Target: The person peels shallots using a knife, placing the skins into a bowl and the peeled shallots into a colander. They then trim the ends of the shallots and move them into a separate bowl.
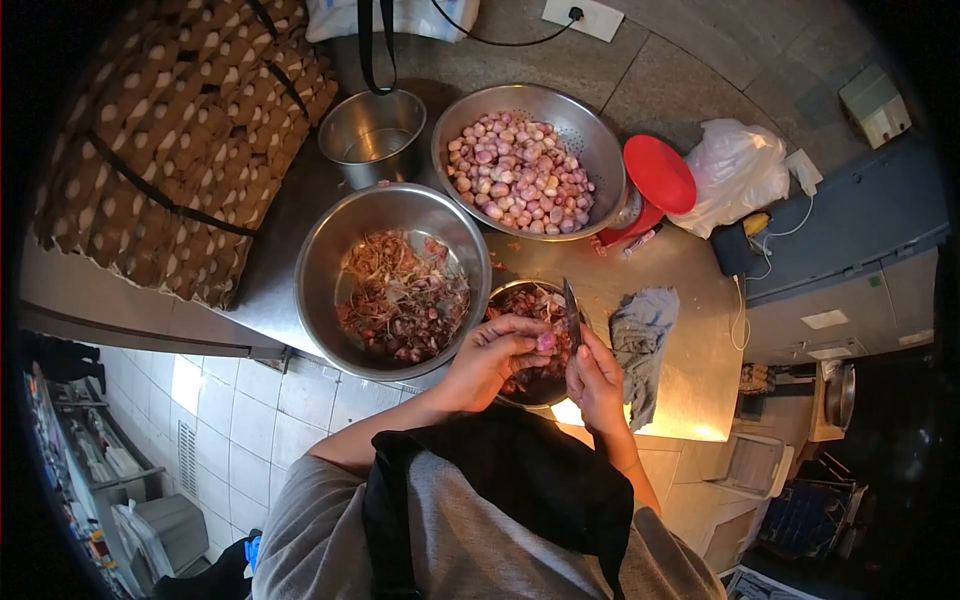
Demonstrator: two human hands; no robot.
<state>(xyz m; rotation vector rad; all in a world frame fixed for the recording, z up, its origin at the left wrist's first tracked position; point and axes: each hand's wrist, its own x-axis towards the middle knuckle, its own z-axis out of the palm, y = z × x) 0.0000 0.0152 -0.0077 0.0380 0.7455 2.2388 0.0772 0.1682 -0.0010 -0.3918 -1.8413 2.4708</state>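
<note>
Between the fingertips of my left hand (pixel 495 360) is a small purple-pink shallot (pixel 546 343). My right hand (pixel 596 382) grips a knife (pixel 573 312), its dark blade pointing up and away from me beside the shallot. Both hands are over a smaller metal bowl (pixel 545 390) of shallots and skins, partly hidden by them. To the left stands a large steel bowl (pixel 312 290) with dry skins, roots and some dark shallots inside. Behind, a metal colander (pixel 603 145) holds a heap of peeled shallots (pixel 520 175).
An empty-looking metal pot (pixel 372 130) stands behind the large bowl. Stacked egg trays (pixel 180 140) fill the left. On the right are a red lid (pixel 660 173), a white plastic bag (pixel 738 165) and a grey cloth (pixel 645 345) on the steel table (pixel 700 390).
</note>
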